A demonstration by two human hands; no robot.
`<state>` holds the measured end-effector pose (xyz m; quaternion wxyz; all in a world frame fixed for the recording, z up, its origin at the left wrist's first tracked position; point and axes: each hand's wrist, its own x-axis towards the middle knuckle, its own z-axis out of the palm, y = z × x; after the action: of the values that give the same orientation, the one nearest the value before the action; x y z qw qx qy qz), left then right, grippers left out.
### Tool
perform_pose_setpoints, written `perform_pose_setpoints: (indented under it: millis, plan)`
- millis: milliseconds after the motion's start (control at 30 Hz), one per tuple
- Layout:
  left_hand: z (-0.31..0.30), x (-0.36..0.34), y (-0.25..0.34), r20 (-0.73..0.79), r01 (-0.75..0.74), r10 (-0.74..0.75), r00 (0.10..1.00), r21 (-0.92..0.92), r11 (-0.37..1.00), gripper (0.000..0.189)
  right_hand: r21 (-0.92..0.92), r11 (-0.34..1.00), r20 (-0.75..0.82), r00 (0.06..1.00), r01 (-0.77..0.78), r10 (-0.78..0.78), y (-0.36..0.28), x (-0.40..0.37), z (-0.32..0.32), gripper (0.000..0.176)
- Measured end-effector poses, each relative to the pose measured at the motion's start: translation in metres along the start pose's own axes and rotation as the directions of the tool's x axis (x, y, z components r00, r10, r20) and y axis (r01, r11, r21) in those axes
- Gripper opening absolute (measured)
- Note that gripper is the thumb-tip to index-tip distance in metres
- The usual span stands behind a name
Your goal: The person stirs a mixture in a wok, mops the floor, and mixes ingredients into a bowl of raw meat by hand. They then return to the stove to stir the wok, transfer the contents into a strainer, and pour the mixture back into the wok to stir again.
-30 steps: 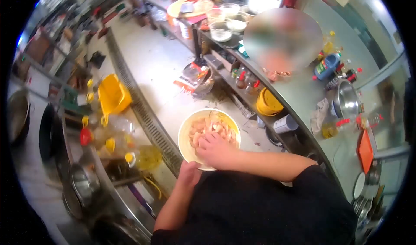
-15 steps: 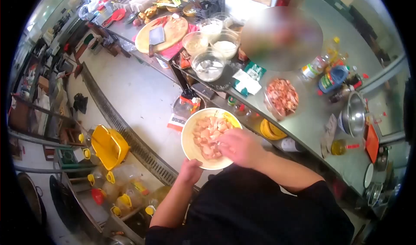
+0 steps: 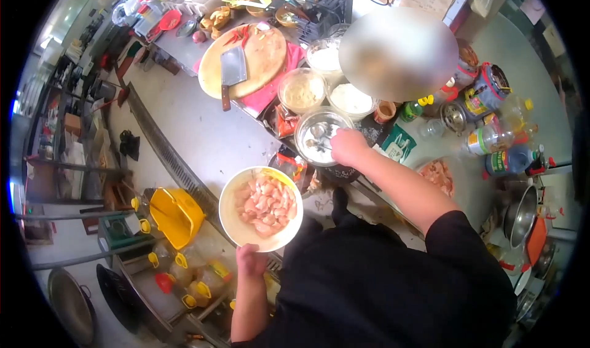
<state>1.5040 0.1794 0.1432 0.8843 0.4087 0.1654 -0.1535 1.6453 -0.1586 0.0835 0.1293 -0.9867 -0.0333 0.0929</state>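
My left hand [image 3: 251, 262] grips the near rim of a white bowl [image 3: 225, 224], held up over the floor. Pieces of raw chicken [image 3: 264, 208] fill its bottom, with a yellow patch by the far rim. My right hand [image 3: 350, 147] is at the right edge of a clear bowl [image 3: 298, 146] of white powder, its fingers closed on a metal spoon [image 3: 318, 133] whose end lies in the powder; the fingers hide most of the handle. Beside it stand a tub of beige powder [image 3: 302, 90] and another tub of white powder [image 3: 352, 99].
A cleaver [image 3: 233, 68] lies on a round chopping board [image 3: 267, 56] with red chillies. At right are a bowl of raw meat [image 3: 437, 174], sauce bottles [image 3: 491, 139] and a metal bowl [image 3: 521, 216]. A yellow bin [image 3: 177, 216] and oil jugs [image 3: 203, 280] stand at lower left.
My right hand has left the chicken and reached forward to the spoon in the clear bowl. The white bowl has shifted left and lower in view, still in my left hand.
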Motion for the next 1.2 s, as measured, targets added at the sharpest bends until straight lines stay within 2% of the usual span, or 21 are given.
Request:
perform_pose_setpoints:
  millis: [67,100,200,267,333,400,467,533,567,633,667,733,767,833,867,933,967,1033,1067,1133,1200]
  plan:
    - [-0.008,0.019,0.01,-0.014,0.033,-0.032,0.999,0.01,0.999,0.076,-0.057,0.997,0.179,0.983,0.058,-0.047,-0.006,0.012,0.002,0.017]
    - [-0.012,0.027,0.016,-0.026,0.054,-0.054,0.998,0.021,0.998,0.078,-0.053,0.998,0.186,0.982,0.047,-0.036,-0.008,0.013,0.002,0.017]
    - [-0.02,0.059,0.034,-0.002,0.088,-0.088,0.996,0.074,0.993,0.079,-0.027,0.999,0.113,0.992,-0.047,0.05,-0.01,0.009,-0.013,0.015]
    - [-0.012,0.076,0.048,0.054,0.115,-0.118,0.991,0.06,0.992,0.078,0.145,0.989,-0.061,0.998,-0.015,0.024,-0.01,-0.008,-0.023,0.013]
    - [-0.009,0.097,0.058,0.114,0.14,-0.144,0.983,0.042,0.989,0.078,0.128,0.99,-0.089,0.994,-0.058,0.07,-0.009,-0.024,-0.033,0.009]
    - [-0.014,0.115,0.068,0.123,0.154,-0.159,0.979,0.052,0.987,0.077,0.496,0.868,-0.266,0.945,-0.034,0.189,-0.005,-0.039,-0.042,0.011]
    - [-0.021,0.133,0.078,0.132,0.21,-0.218,0.967,0.073,0.975,0.076,0.56,0.826,-0.305,0.91,-0.066,0.279,0.002,-0.045,-0.054,0.013]
    - [-0.018,0.147,0.086,0.138,0.241,-0.265,0.954,0.166,0.956,0.075,0.744,0.667,-0.421,0.739,-0.05,0.525,0.017,-0.045,-0.063,0.014]
    - [-0.009,0.151,0.088,0.143,0.244,-0.268,0.953,0.167,0.955,0.075,0.743,0.668,-0.424,0.735,-0.052,0.529,0.027,-0.042,-0.072,0.014]
    - [0.011,0.158,0.089,0.193,0.207,-0.233,0.953,0.146,0.967,0.075,0.92,0.375,-0.22,0.639,-0.116,0.737,0.052,-0.03,-0.093,0.018]
    - [0.012,0.163,0.086,0.19,0.205,-0.231,0.954,0.145,0.968,0.075,0.92,0.375,-0.219,0.642,-0.116,0.735,0.069,-0.021,-0.096,0.018]
    - [0.016,0.168,0.08,0.196,0.236,-0.254,0.947,0.113,0.965,0.076,0.954,0.181,-0.292,0.596,0.24,0.748,0.109,0.006,-0.097,0.02]
    - [0.023,0.168,0.076,0.194,0.232,-0.251,0.948,0.113,0.966,0.076,0.954,0.178,-0.291,0.599,0.242,0.746,0.128,0.023,-0.097,0.02]
    - [0.039,0.164,0.069,0.167,0.186,-0.198,0.966,0.088,0.979,0.077,0.921,0.258,-0.379,0.517,0.293,0.767,0.165,0.055,-0.091,0.022]
    - [0.041,0.164,0.068,0.163,0.186,-0.2,0.966,0.096,0.978,0.077,0.923,0.25,-0.373,0.517,0.293,0.771,0.183,0.069,-0.083,0.022]
    - [0.041,0.165,0.067,0.144,0.231,-0.242,0.96,0.085,0.969,0.078,0.911,0.412,-0.357,0.528,0.015,0.771,0.205,0.092,-0.068,0.021]
    - [0.044,0.165,0.066,0.139,0.23,-0.24,0.961,0.087,0.969,0.078,0.913,0.407,-0.353,0.531,0.016,0.77,0.211,0.098,-0.063,0.021]
    - [0.053,0.165,0.062,0.149,0.165,-0.18,0.972,0.112,0.98,0.079,0.908,0.382,-0.235,0.545,-0.173,0.805,0.22,0.107,-0.056,0.021]
    - [0.054,0.166,0.06,0.143,0.167,-0.183,0.973,0.113,0.979,0.079,0.909,0.378,-0.228,0.547,-0.177,0.805,0.232,0.113,-0.045,0.021]
    - [0.053,0.165,0.058,0.079,0.188,-0.194,0.978,0.08,0.979,0.078,0.777,0.549,-0.326,0.55,-0.308,0.769,0.246,0.122,-0.032,0.021]
    - [0.052,0.167,0.055,0.071,0.183,-0.189,0.979,0.078,0.98,0.078,0.809,0.52,-0.32,0.536,-0.275,0.781,0.251,0.124,-0.028,0.021]
